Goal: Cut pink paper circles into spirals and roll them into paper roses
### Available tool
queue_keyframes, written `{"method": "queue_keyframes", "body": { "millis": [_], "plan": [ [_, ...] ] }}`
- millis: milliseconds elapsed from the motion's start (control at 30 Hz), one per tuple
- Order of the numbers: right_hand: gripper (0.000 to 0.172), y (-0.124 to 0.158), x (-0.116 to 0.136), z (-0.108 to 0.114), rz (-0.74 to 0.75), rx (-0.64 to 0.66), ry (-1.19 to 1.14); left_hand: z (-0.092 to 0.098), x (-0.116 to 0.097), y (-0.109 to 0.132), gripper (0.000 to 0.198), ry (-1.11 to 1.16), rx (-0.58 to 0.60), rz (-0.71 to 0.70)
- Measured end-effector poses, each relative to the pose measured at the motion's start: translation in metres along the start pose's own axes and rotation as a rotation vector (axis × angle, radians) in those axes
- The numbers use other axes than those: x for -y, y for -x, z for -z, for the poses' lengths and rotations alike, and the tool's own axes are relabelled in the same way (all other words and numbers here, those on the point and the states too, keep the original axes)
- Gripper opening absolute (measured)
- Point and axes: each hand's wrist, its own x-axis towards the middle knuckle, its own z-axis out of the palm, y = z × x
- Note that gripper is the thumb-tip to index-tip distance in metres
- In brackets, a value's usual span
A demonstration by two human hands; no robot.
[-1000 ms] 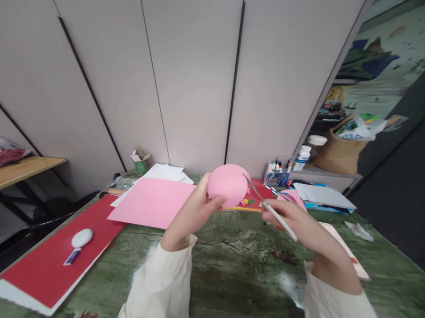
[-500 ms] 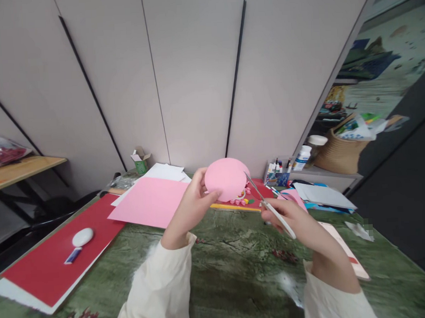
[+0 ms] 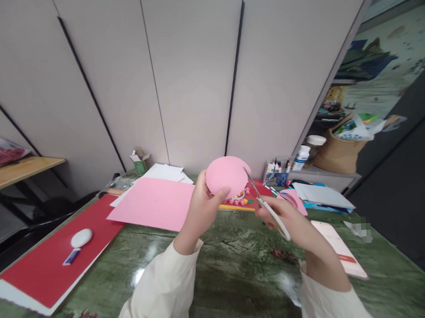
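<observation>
A round piece of pink paper (image 3: 225,174) is raised above the far side of the table, pinched at its lower left edge by my left hand (image 3: 205,202). My right hand (image 3: 280,213) grips a pair of white-handled scissors (image 3: 272,212). Their metal blades point up and left, and the tips meet the right edge of the pink circle. Whether the blades are apart is hard to make out. Behind the circle, partly hidden, lies a red sheet (image 3: 258,185) with small pink and yellow decorations (image 3: 239,200) on it.
Left on the green table (image 3: 236,281) lie a large pink sheet (image 3: 154,204) and a red sheet (image 3: 56,248) bearing a white oval object (image 3: 81,238). To the right are a phone (image 3: 340,247), stacked papers (image 3: 323,196), and a marker box (image 3: 276,174). Grey cabinet doors (image 3: 194,74) stand behind.
My left hand has shifted slightly right, its thumb now further over the pink circle. My right hand and the scissors have moved a little left.
</observation>
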Motion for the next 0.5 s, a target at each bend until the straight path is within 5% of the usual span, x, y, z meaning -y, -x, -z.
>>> {"method": "queue_keyframes", "body": {
  "millis": [500],
  "plan": [
    [0.034, 0.0002, 0.0017, -0.0035, 0.019, -0.016, -0.044, -0.0004, -0.0021, 0.0004, 0.041, 0.026, 0.018, -0.021]
  ]
}}
